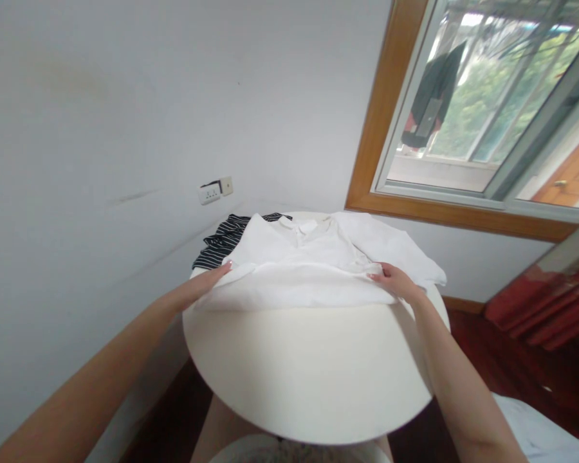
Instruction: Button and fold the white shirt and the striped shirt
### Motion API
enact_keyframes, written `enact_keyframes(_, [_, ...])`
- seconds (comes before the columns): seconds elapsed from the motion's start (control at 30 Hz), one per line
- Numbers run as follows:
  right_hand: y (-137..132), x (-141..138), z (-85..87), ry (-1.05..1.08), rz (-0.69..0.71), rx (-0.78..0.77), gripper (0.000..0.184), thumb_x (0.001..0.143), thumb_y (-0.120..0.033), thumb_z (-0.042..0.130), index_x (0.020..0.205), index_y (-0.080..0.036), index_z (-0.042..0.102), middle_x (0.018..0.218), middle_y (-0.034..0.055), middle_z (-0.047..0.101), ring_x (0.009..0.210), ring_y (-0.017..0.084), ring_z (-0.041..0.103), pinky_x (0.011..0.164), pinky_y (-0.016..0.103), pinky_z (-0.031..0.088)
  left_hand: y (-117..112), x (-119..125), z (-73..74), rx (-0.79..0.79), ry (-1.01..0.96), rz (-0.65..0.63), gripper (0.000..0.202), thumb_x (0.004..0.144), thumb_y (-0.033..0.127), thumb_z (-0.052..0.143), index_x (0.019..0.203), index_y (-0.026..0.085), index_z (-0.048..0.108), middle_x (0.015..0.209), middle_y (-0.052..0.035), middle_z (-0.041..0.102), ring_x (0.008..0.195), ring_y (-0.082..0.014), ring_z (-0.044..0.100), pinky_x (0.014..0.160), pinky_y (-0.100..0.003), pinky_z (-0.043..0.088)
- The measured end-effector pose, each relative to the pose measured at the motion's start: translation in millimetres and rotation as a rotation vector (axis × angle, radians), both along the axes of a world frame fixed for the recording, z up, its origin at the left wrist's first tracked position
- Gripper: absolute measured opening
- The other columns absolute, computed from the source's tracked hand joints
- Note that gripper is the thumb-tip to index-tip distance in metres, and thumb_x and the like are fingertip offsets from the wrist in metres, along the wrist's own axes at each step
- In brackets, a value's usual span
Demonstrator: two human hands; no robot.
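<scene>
A white shirt (294,283) lies spread on the round white table (309,373), its collar toward the wall and its lower part folded up over itself. At the left edge of the fold, my left hand (211,278) is closed on the shirt's fabric. My right hand (394,281) pinches the fabric at the opposite edge. One sleeve stretches out to the far right, beyond my right hand. A black-and-white striped garment (224,241) lies behind the shirt at the left, partly covered by it.
The white wall (174,116) borders the table at the back and left, with a socket (210,193) on it. A wood-framed window (374,128) is at the back right. A red curtain (525,302) hangs at the right; white cloth (540,431) lies at the lower right.
</scene>
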State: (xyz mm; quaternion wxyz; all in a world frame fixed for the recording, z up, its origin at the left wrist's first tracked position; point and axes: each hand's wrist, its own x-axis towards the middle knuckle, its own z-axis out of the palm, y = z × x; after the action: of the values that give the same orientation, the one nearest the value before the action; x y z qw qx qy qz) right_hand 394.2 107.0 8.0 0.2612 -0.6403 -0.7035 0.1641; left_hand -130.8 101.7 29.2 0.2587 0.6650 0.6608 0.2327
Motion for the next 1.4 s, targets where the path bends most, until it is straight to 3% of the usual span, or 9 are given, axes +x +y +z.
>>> enact_keyframes(0.13, [1.5, -6.7, -5.2, -0.216, -0.183, 0.088, 0.034, 0.091, -0.042, 0.041, 0.092, -0.015, 0.062, 0.078, 0.0073, 0.067, 0.072, 0.019, 0.059, 0.063, 0.025, 0.036, -18.8, -1.3, -14.2, 0.092, 0.174, -0.107, 0.075, 0.070, 0.072, 0.051, 0.120, 0.017, 0.059, 0.126, -0.0094, 0.061, 0.114, -0.0284, 0.057, 0.098, -0.034, 0.042])
enact_keyframes(0.27, [-4.7, -25.2, -0.9, -0.325, -0.322, 0.170, 0.034, 0.098, -0.036, 0.028, 0.109, -0.016, 0.053, 0.083, 0.0099, 0.067, 0.075, 0.020, 0.061, 0.062, 0.026, 0.034, -35.9, 17.1, -22.8, 0.278, 0.345, 0.042, 0.053, 0.090, 0.056, 0.028, 0.101, 0.018, 0.062, 0.098, -0.0102, 0.069, 0.094, -0.0257, 0.063, 0.082, -0.032, 0.045])
enact_keyframes(0.43, [-16.2, -30.9, 9.2, -0.405, -0.352, 0.100, 0.036, 0.100, -0.033, 0.022, 0.117, -0.014, 0.046, 0.083, 0.0120, 0.067, 0.077, 0.022, 0.063, 0.061, 0.027, 0.034, -43.9, 34.1, -14.8, 0.400, 0.459, 0.233, 0.046, 0.095, 0.042, 0.020, 0.109, 0.016, 0.054, 0.077, -0.0096, 0.067, 0.076, -0.0249, 0.065, 0.064, -0.029, 0.041])
enact_keyframes(0.63, [-35.8, -17.3, 21.6, -0.370, -0.378, 0.130, 0.035, 0.099, -0.034, 0.023, 0.117, -0.015, 0.047, 0.081, 0.0125, 0.067, 0.076, 0.024, 0.064, 0.061, 0.027, 0.036, -46.1, 29.6, -5.9, 0.345, 0.413, 0.290, 0.042, 0.096, 0.039, 0.018, 0.110, 0.016, 0.050, 0.076, -0.0098, 0.067, 0.074, -0.0247, 0.065, 0.063, -0.028, 0.040])
enact_keyframes(0.8, [-83.2, 4.3, 24.6, -0.317, -0.281, 0.132, 0.034, 0.096, -0.037, 0.029, 0.112, -0.017, 0.051, 0.076, 0.0106, 0.067, 0.074, 0.024, 0.065, 0.062, 0.027, 0.041, -83.2, 22.2, -10.1, 0.219, 0.350, 0.190, 0.034, 0.095, 0.040, 0.020, 0.094, 0.021, 0.049, 0.071, -0.0057, 0.065, 0.071, -0.0225, 0.064, 0.062, -0.027, 0.041])
enact_keyframes(0.93, [-102.8, 12.4, 48.6, -0.332, -0.258, 0.179, 0.031, 0.094, -0.038, 0.034, 0.109, -0.019, 0.054, 0.077, 0.0092, 0.068, 0.074, 0.023, 0.065, 0.064, 0.027, 0.042, -100.2, 22.6, 6.5, 0.220, 0.375, 0.193, 0.037, 0.095, 0.042, 0.019, 0.098, 0.020, 0.049, 0.071, -0.0064, 0.064, 0.070, -0.0239, 0.064, 0.060, -0.028, 0.041])
enact_keyframes(1.07, [-69.3, 0.6, 88.5, -0.399, -0.343, 0.246, 0.036, 0.097, -0.039, 0.028, 0.115, -0.017, 0.051, 0.082, 0.0114, 0.068, 0.075, 0.023, 0.063, 0.063, 0.028, 0.039, -70.2, 28.9, 43.3, 0.317, 0.552, 0.322, 0.048, 0.096, 0.043, 0.014, 0.109, 0.018, 0.052, 0.074, -0.0094, 0.066, 0.072, -0.0265, 0.065, 0.063, -0.031, 0.043])
enact_keyframes(1.2, [2.3, -24.1, 111.7, -0.455, -0.475, 0.324, 0.046, 0.100, -0.036, 0.012, 0.126, -0.012, 0.042, 0.092, 0.0172, 0.066, 0.077, 0.023, 0.060, 0.064, 0.030, 0.037, 0.7, 37.7, 67.9, 0.429, 0.644, 0.412, 0.053, 0.097, 0.042, 0.010, 0.118, 0.013, 0.050, 0.088, -0.0149, 0.068, 0.083, -0.0280, 0.066, 0.069, -0.034, 0.047])
enact_keyframes(1.4, [92.2, -59.2, 88.5, -0.432, -0.448, 0.182, 0.041, 0.101, -0.029, 0.017, 0.127, -0.012, 0.043, 0.100, 0.0178, 0.064, 0.086, 0.022, 0.061, 0.071, 0.031, 0.040, 88.1, 49.6, 40.6, 0.296, 0.635, 0.386, 0.046, 0.097, 0.035, 0.018, 0.118, 0.008, 0.049, 0.095, -0.0201, 0.067, 0.091, -0.0306, 0.065, 0.075, -0.038, 0.048])
